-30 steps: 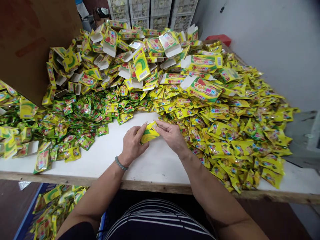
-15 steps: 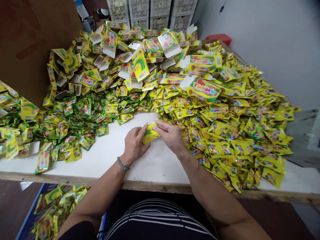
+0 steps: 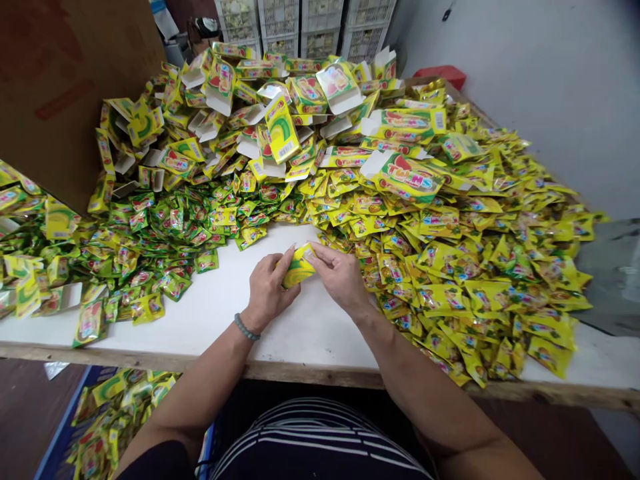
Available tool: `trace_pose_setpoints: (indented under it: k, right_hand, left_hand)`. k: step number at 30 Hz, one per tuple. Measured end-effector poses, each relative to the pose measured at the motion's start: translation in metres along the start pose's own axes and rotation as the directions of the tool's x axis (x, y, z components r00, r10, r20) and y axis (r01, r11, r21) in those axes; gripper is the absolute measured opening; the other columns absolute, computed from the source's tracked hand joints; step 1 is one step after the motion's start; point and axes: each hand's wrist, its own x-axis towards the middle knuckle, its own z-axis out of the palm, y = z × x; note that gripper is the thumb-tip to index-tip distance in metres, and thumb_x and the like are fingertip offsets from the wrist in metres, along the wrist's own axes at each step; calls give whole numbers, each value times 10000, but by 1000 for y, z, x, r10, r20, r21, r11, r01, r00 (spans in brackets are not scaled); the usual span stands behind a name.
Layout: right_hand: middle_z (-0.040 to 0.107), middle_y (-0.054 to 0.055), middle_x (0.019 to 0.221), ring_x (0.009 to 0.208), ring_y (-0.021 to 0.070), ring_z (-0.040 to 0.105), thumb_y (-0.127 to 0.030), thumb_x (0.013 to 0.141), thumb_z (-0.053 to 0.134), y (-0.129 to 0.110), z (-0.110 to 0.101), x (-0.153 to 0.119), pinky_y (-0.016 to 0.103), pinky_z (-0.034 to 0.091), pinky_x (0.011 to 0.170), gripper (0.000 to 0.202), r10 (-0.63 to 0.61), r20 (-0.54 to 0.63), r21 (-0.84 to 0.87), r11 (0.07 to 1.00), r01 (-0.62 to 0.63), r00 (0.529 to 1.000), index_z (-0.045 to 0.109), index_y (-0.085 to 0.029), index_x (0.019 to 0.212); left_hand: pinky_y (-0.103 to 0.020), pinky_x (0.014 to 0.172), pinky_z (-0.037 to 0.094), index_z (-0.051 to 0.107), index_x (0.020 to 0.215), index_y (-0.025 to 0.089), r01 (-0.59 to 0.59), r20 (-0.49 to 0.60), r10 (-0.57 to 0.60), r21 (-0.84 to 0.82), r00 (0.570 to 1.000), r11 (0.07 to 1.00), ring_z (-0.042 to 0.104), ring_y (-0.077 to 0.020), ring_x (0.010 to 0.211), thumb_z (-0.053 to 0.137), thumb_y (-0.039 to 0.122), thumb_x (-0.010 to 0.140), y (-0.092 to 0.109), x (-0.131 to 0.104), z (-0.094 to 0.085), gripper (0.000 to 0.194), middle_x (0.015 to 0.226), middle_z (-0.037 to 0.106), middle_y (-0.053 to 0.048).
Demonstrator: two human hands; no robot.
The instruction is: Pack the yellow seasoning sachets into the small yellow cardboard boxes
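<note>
Over the white tabletop, a small yellow and green candy box is held between both hands. My left hand is closed round its left end, thumb and fingers along its sides. At the box's right end, the fingers of my right hand pinch near a barcode. The hands hide both ends of the box in part. Yellow candy sachets lie close to the right of my right hand. Green sachets are heaped to the left of my left hand.
Open-flapped candy boxes are piled at the back. A large brown carton stands at the left. Below the table's wooden front edge, a blue crate holds more boxes. White crates are stacked behind.
The box has tilted slightly, and the right fingers have shifted at its right end, where the barcode now shows more. Both hands keep their hold; the view has moved very little.
</note>
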Motion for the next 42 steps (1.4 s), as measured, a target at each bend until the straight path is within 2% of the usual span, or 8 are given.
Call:
trace_pose_setpoints:
  k: [2, 7, 12, 19, 28, 32, 36, 42]
  right_hand:
    - [732, 71, 1192, 1121, 297, 692, -359, 830, 683, 0, 2, -1, 433, 537, 1033, 403, -15, -42, -63, 998, 12, 999, 735, -196, 1195]
    - [721, 56, 1219, 1106, 265, 701, -381, 859, 650, 0, 0, 1, 403, 557, 1003, 395, -2, 46, 50, 999, -1, 999, 728, -201, 1202]
    - [751, 85, 1146, 982, 256, 735, -324, 873, 632, -2, 5, -4, 395, 565, 969, 368, -56, -81, -188, 981, 40, 995, 732, -197, 1204]
    - [737, 45, 1188, 1086, 249, 706, -402, 848, 669, 5, -7, 5, 401, 568, 987, 398, 19, 114, 172, 984, -38, 993, 734, -201, 1185]
    - [768, 81, 1089, 881, 243, 750, -315, 888, 605, -4, 5, -6, 373, 595, 889, 324, -100, -78, -234, 969, 79, 992, 760, -205, 1150]
    - [763, 63, 1113, 968, 251, 742, -318, 863, 649, 0, 6, -4, 364, 594, 915, 319, -57, -31, -99, 994, 53, 998, 763, -197, 1135]
    - [763, 48, 1117, 961, 252, 742, -356, 866, 659, 0, 6, -4, 377, 581, 950, 304, -52, -74, -141, 989, 41, 996, 770, -234, 1121]
    - [754, 43, 1152, 1048, 266, 724, -360, 811, 714, 0, 6, -3, 394, 583, 973, 358, 18, 23, 71, 997, -19, 1000, 755, -203, 1130]
  left_hand:
    - [-356, 831, 518, 387, 1518, 226, 13, 2, -13, 2, 1000, 1000, 595, -231, 945, 653, 222, 761, 1, 0, 1, 802, 1093, 621, -96]
    - [-350, 826, 514, 339, 1541, 247, 27, 14, -27, -2, 1000, 1000, 594, -223, 941, 646, 232, 786, 3, -1, 2, 816, 1093, 616, -90]
    - [-348, 827, 510, 338, 1543, 246, 41, 17, -41, 7, 999, 999, 587, -222, 941, 649, 232, 784, 3, -2, 2, 820, 1092, 614, -89]
    - [-340, 816, 516, 332, 1546, 245, 33, 25, -33, -22, 999, 999, 593, -218, 935, 652, 234, 782, 1, -1, 2, 828, 1083, 614, -86]
    - [-340, 802, 518, 342, 1541, 248, 50, 18, -50, 1, 999, 999, 585, -219, 928, 647, 222, 761, 5, 0, 0, 838, 1064, 607, -81]
    - [-335, 797, 515, 341, 1541, 251, 49, 22, -50, 17, 999, 999, 582, -213, 917, 649, 219, 764, 6, 0, 0, 837, 1059, 605, -76]
    - [-337, 790, 517, 341, 1541, 247, 59, 20, -59, 7, 998, 998, 584, -213, 910, 648, 225, 772, 5, 0, 1, 828, 1052, 601, -74]
    - [-330, 788, 514, 344, 1539, 255, 73, 11, -73, 9, 997, 997, 586, -212, 907, 657, 228, 767, 3, 0, 2, 834, 1046, 601, -72]
